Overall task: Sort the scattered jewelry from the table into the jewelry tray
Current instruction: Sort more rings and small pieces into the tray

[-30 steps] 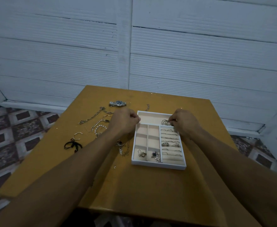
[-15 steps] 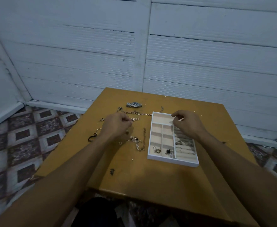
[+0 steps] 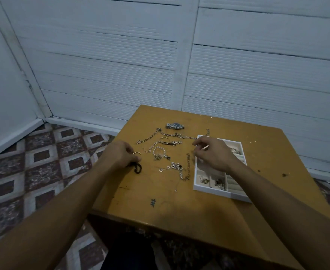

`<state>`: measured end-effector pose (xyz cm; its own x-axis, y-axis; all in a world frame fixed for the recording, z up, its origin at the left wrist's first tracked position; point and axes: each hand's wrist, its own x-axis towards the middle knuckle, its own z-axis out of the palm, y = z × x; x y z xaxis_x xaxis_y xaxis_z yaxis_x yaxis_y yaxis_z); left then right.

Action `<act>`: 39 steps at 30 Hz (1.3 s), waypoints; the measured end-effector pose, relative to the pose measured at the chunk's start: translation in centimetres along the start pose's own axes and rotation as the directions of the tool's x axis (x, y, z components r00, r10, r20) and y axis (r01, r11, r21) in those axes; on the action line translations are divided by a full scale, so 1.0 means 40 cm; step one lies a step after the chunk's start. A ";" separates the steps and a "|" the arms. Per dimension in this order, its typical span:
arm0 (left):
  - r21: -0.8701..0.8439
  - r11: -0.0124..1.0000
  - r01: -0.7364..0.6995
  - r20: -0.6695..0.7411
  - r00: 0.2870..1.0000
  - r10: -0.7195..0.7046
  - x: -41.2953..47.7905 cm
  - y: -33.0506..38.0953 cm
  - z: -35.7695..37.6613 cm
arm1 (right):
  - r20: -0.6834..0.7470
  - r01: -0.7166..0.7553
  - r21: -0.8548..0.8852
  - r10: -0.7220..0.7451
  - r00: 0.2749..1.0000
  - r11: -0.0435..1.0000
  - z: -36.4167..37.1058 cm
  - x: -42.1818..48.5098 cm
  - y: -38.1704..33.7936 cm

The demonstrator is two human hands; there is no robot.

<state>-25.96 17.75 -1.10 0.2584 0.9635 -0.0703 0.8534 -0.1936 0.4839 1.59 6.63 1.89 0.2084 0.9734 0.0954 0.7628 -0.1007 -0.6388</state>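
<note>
White jewelry tray sits on the wooden table. Right hand hovers over the tray's left half, fingers loosely spread, holding nothing. Left hand, well left of the tray, pinches a black cord (grip partly hidden). Chains, pearl bracelet and watch lie scattered left of the tray.

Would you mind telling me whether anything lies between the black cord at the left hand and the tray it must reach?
Yes. Between the black cord and the tray lie the heart chain and a link chain beside the tray's left wall. The right hand hovers over the tray.
</note>
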 end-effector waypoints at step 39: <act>-0.569 0.815 0.107 0.051 0.994 -0.094 -0.017 -0.049 -0.080 | 0.021 0.101 -0.525 -0.106 0.994 0.845 0.184 0.190 -0.103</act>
<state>-29.27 18.05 0.77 0.1998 0.9667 -0.1601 0.4660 0.0500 0.8834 -4.49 15.95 -0.38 0.1133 0.9827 0.1467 0.9871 -0.0946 -0.1289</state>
